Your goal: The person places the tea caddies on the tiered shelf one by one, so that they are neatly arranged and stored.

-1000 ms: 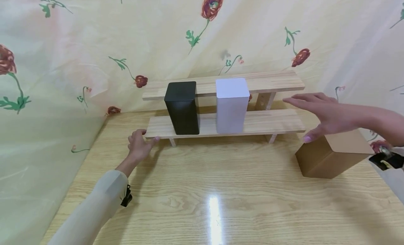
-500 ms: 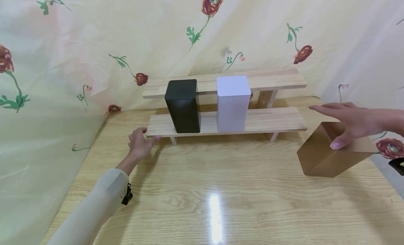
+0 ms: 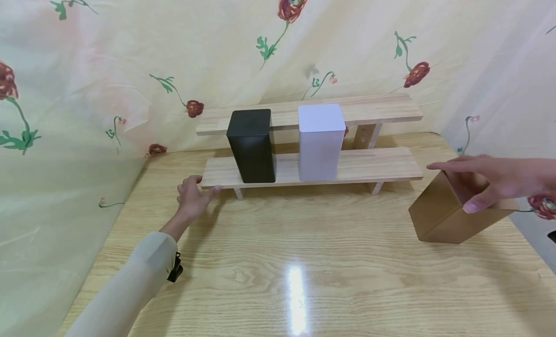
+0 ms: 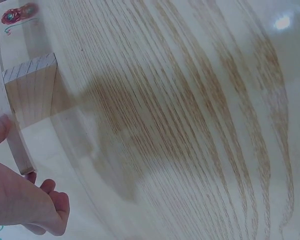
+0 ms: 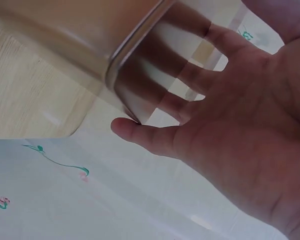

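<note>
In the head view, my left hand [image 3: 191, 198] grips the left end of the lower board of a two-tier wooden shelf [image 3: 378, 162]. The left wrist view has its thumb on the board's edge and the fingers curled past the board's end. My right hand [image 3: 493, 178] is spread over the top of a brown rectangular box [image 3: 445, 218] standing on the table at right. Seen from the right wrist, the fingers [image 5: 195, 77] reach across the box's shiny top, the little finger right at a corner. The thumb is held apart from the other fingers.
On the lower board stand a tall black box [image 3: 254, 151] and a tall white box [image 3: 321, 151], side by side with a gap. The upper board [image 3: 373, 110] runs behind them. A flowered curtain [image 3: 143, 52] encloses the back and sides of the wood-grain table [image 3: 243, 259].
My right hand has moved right and down from beside the shelf to the top of the brown box. The view has shifted slightly. My left hand stays at the shelf's end.
</note>
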`<state>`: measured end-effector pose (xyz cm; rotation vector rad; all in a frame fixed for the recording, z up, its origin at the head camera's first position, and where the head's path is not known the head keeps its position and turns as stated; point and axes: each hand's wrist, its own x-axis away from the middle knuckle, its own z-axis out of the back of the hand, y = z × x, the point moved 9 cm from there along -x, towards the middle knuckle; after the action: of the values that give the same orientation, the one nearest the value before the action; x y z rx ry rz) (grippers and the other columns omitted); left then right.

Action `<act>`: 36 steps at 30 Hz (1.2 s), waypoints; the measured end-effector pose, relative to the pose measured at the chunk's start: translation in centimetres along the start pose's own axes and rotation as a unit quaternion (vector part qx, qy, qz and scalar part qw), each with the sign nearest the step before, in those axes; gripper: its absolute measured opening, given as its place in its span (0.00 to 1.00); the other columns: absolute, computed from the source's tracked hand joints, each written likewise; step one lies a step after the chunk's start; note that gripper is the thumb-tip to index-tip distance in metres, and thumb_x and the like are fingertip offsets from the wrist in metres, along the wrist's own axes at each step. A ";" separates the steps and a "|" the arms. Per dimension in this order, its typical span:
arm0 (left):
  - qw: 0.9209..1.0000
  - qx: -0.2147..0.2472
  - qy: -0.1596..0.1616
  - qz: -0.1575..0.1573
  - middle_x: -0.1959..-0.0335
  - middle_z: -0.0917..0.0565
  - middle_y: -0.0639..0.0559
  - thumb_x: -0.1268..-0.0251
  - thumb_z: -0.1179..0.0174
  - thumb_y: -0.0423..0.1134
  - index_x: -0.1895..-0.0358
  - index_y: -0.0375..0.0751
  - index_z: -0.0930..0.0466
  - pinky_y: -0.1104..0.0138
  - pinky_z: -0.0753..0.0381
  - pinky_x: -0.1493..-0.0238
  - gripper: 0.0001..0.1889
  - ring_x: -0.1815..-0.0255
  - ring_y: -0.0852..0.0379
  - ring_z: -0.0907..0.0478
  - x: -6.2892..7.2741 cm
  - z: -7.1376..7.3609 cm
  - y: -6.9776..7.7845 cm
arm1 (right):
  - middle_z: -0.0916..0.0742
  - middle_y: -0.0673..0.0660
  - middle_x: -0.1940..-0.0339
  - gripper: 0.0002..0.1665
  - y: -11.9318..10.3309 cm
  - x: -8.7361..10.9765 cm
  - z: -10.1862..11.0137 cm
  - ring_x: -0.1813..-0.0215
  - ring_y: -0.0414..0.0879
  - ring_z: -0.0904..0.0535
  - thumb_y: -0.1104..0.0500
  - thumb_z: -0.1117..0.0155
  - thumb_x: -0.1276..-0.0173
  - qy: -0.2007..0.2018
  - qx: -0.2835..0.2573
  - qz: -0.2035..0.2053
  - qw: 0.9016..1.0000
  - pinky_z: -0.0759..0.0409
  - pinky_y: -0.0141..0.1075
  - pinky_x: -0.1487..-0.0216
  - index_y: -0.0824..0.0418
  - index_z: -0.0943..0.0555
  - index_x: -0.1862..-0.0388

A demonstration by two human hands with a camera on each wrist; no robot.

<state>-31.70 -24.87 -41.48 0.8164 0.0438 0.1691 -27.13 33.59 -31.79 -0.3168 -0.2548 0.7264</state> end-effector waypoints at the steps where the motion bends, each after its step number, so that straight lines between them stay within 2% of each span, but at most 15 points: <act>1: 1.000 0.001 -0.001 0.000 0.32 0.39 0.34 0.36 0.38 0.52 0.32 0.27 0.43 0.42 0.51 0.36 0.40 0.34 0.37 0.49 0.0 0.0 0.0 | 0.35 0.28 0.39 0.53 -0.1 0.1 -0.1 0.42 0.22 0.40 0.62 0.25 0.48 -0.006 -0.014 0.000 1.000 0.37 0.23 0.54 0.56 0.41 0.25; 5: 1.000 0.000 -0.002 -0.003 0.32 0.39 0.34 0.35 0.38 0.52 0.32 0.27 0.43 0.41 0.52 0.36 0.40 0.34 0.37 0.49 0.1 0.0 0.0 | 0.32 0.33 0.39 0.50 0.1 0.3 -0.4 0.44 0.24 0.38 0.63 0.28 0.44 -0.024 -0.053 -0.011 0.998 0.41 0.19 0.52 0.58 0.42 0.25; 11: 1.000 0.003 -0.004 0.002 0.33 0.39 0.35 0.35 0.38 0.52 0.32 0.28 0.44 0.42 0.52 0.35 0.40 0.34 0.37 0.49 0.1 -0.1 -0.1 | 0.36 0.27 0.36 0.51 0.4 0.3 -0.6 0.42 0.19 0.41 0.61 0.27 0.44 -0.021 -0.046 -0.027 0.998 0.38 0.20 0.54 0.56 0.43 0.24; 17: 1.000 0.005 -0.006 -0.002 0.32 0.40 0.34 0.35 0.39 0.53 0.31 0.28 0.45 0.42 0.52 0.36 0.40 0.34 0.37 0.49 0.2 -0.1 0.0 | 0.32 0.33 0.41 0.53 -0.2 0.0 -0.5 0.49 0.29 0.36 0.63 0.24 0.49 0.001 -0.034 -0.011 0.999 0.34 0.26 0.58 0.58 0.41 0.25; 25: 1.000 0.006 -0.008 -0.005 0.32 0.40 0.35 0.35 0.40 0.53 0.31 0.28 0.45 0.42 0.52 0.36 0.40 0.34 0.38 0.50 0.2 -0.2 0.0 | 0.30 0.38 0.44 0.56 -1.4 -0.2 -0.4 0.50 0.30 0.36 0.62 0.21 0.54 0.025 -0.005 0.023 0.999 0.35 0.26 0.58 0.56 0.40 0.26; 30: 1.000 0.004 -0.008 -0.002 0.32 0.41 0.35 0.35 0.40 0.54 0.31 0.29 0.45 0.42 0.51 0.36 0.40 0.33 0.37 0.50 0.2 -0.2 0.1 | 0.28 0.38 0.47 0.60 -2.6 -0.2 -0.4 0.53 0.30 0.37 0.59 0.17 0.63 0.054 0.033 0.059 0.996 0.35 0.28 0.61 0.58 0.37 0.28; 32: 1.000 0.001 -0.009 -0.001 0.32 0.41 0.35 0.35 0.40 0.54 0.31 0.29 0.46 0.42 0.51 0.36 0.41 0.33 0.37 0.50 0.2 -0.2 0.1 | 0.28 0.37 0.46 0.61 -2.7 -0.3 -0.3 0.52 0.29 0.37 0.59 0.16 0.66 0.064 0.045 0.061 0.995 0.36 0.26 0.59 0.58 0.35 0.30; 36: 1.000 -0.001 -0.008 -0.001 0.32 0.41 0.35 0.34 0.41 0.55 0.31 0.29 0.46 0.42 0.50 0.36 0.41 0.33 0.37 0.50 0.2 -0.1 0.1 | 0.27 0.37 0.47 0.60 -2.3 -0.3 -0.1 0.50 0.28 0.35 0.59 0.15 0.68 0.060 0.047 0.029 0.997 0.37 0.22 0.55 0.56 0.33 0.31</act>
<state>-31.57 -24.68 -41.51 0.8157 0.0281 0.1612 -25.93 31.71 -31.10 -0.2790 -0.0976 0.7719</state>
